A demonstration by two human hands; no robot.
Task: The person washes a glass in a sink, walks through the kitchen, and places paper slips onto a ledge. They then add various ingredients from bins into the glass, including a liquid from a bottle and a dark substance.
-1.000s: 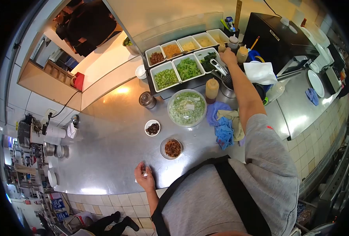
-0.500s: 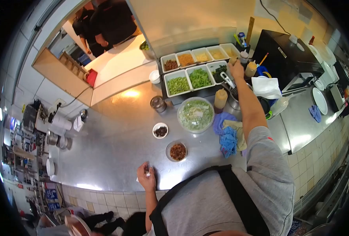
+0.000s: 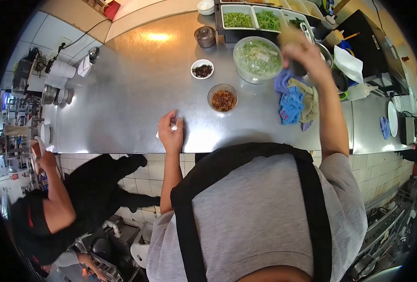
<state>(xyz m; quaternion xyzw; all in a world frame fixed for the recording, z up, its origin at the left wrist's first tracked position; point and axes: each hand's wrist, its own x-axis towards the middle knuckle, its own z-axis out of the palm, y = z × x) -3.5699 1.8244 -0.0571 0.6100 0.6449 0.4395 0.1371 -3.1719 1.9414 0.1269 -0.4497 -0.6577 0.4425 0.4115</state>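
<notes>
My left hand [image 3: 170,134] is at the table's front edge, fingers closed round a small white wad [image 3: 174,127], mostly hidden. Up at the right, my right hand [image 3: 305,55] is blurred by motion, wrapped round a tan squeeze bottle [image 3: 290,36]. It overlaps the right rim of a clear-covered bowl of shredded greens [image 3: 258,58]. Left of that bowl sits a white dish of dark brown bits [image 3: 202,69]. Nearer to me is a glass bowl of reddish-brown chopped food [image 3: 223,99]. Blue and tan cloths [image 3: 293,104] lie crumpled under my right forearm.
Trays of chopped greens [image 3: 237,19] line the back. A lidded dark jar [image 3: 205,36] and stacked white bowls [image 3: 206,6] stand near them. A black appliance [image 3: 377,51] is at the right. At lower left a person in black [image 3: 95,192] stands close to the table.
The view has tilted down. My right hand has come back from the rear trays to beside the covered bowl. My left hand stays at the table edge. The person at left shows more fully.
</notes>
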